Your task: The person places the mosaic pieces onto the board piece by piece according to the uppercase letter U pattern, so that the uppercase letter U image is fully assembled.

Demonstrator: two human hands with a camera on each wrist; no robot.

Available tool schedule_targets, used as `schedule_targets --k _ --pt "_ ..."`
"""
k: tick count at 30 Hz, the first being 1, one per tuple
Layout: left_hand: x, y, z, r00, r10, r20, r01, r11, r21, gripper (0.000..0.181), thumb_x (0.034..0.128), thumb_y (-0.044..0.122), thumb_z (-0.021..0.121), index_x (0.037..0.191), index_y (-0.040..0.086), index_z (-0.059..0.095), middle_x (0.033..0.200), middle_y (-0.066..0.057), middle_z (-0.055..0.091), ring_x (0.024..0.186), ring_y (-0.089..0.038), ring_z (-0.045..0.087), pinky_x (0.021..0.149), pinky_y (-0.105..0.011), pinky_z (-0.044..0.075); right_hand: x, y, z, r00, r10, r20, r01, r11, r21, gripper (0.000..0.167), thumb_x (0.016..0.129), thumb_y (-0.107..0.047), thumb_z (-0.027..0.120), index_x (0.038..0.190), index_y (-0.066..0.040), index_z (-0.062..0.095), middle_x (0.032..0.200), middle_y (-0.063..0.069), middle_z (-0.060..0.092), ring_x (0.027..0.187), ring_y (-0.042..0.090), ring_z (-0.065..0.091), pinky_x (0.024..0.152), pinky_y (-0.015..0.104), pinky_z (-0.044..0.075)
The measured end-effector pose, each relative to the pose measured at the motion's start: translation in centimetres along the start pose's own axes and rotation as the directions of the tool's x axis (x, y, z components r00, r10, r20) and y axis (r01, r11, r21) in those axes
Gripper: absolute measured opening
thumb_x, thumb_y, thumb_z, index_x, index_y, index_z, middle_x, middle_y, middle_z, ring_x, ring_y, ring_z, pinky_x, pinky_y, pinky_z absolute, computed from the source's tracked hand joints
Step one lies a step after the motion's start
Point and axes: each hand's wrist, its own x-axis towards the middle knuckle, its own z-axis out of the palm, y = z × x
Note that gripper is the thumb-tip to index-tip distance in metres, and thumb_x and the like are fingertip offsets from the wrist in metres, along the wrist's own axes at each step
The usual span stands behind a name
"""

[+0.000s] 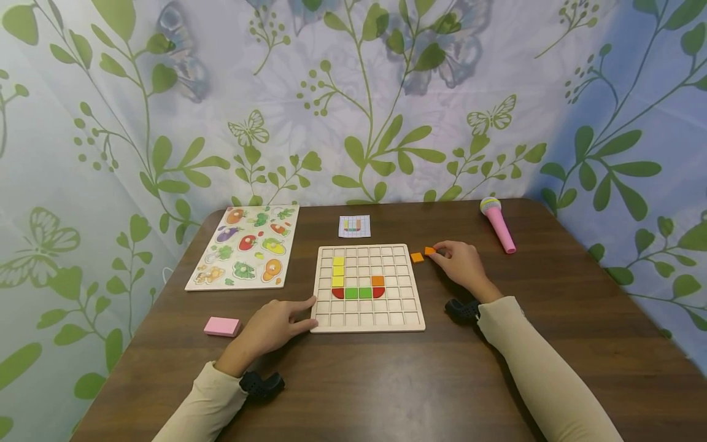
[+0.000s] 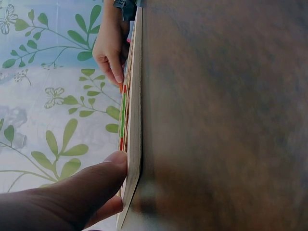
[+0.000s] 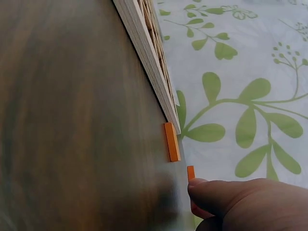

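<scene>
A wooden grid board [image 1: 368,314] lies flat on the table. Set in it are a column of yellow square tiles [image 1: 338,271], two green squares [image 1: 358,293], a red rounded piece at each lower corner, and one orange square [image 1: 378,281]. My left hand [image 1: 274,325] touches the board's left edge with thumb and fingertip spread apart. To the right of the board, my right hand [image 1: 459,264] pinches an orange square tile [image 3: 190,172] between thumb and finger. Another orange tile [image 1: 417,257] lies on the table between that hand and the board's upper right corner.
Behind the board lies a small pattern card [image 1: 355,226]. At the left are a vegetable puzzle board [image 1: 243,270] and a pink block [image 1: 222,326]. A pink toy microphone [image 1: 499,228] lies at the back right. A leaf-patterned cloth [image 1: 353,110] hangs behind the table.
</scene>
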Motion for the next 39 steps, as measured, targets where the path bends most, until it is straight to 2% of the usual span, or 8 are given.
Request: schedule_targets --k 9,19,24,31,39 --pt "0.0 0.0 0.0 1.000 0.002 0.002 -0.002 1.000 0.002 0.060 0.0935 0.047 0.072 0.147 0.024 0.059 0.055 0.006 0.040 0.050 -0.009 0.032 0.051 -0.028 0.031 -0.1 -0.8 0.1 1.000 -0.005 0.002 0.004 0.999 0.041 0.034 0.097 -0.031 0.073 0.119 -0.006 0.074 0.058 0.001 0.051 0.048 0.019 0.043 0.049 0.032 0.034" --pt "0.4 0.2 -0.2 1.000 0.009 0.012 -0.009 1.000 0.008 0.060 0.0937 0.047 0.072 0.147 0.024 0.058 0.054 0.006 0.042 0.050 -0.010 0.031 0.051 -0.028 0.031 0.0 -2.5 0.0 0.999 -0.054 0.003 0.054 0.996 0.067 0.031 0.097 -0.029 0.073 0.118 -0.006 0.075 0.059 -0.001 0.053 0.046 0.018 0.043 0.046 0.031 0.034" --pt "0.5 0.3 -0.3 1.000 -0.007 0.021 0.007 1.000 0.009 0.060 0.0935 0.047 0.072 0.147 0.024 0.057 0.056 0.005 0.046 0.052 -0.011 0.033 0.052 -0.028 0.032 -0.1 -4.1 0.3 0.996 -0.091 0.010 0.090 0.991 0.103 0.031 0.096 -0.030 0.073 0.117 -0.007 0.076 0.059 -0.001 0.051 0.047 0.017 0.041 0.047 0.030 0.032" --pt "0.3 0.3 -0.3 1.000 0.000 0.013 0.000 1.000 0.006 0.060 0.0935 0.047 0.073 0.147 0.023 0.058 0.054 0.005 0.042 0.050 -0.010 0.033 0.051 -0.028 0.031 -0.6 -6.8 1.2 0.988 -0.141 0.057 0.131 0.980 0.151 0.032 0.096 -0.030 0.074 0.120 -0.009 0.076 0.057 0.000 0.049 0.047 0.018 0.040 0.049 0.033 0.034" --pt "0.1 0.0 0.0 1.000 0.002 0.007 -0.002 1.000 0.018 0.060 0.0931 0.046 0.073 0.147 0.023 0.059 0.055 0.006 0.041 0.050 -0.009 0.032 0.050 -0.027 0.030 -0.8 -8.6 2.5 0.987 -0.129 0.095 0.109 0.975 0.195 0.031 0.095 -0.030 0.075 0.119 -0.010 0.076 0.057 0.000 0.052 0.047 0.019 0.041 0.047 0.031 0.032"
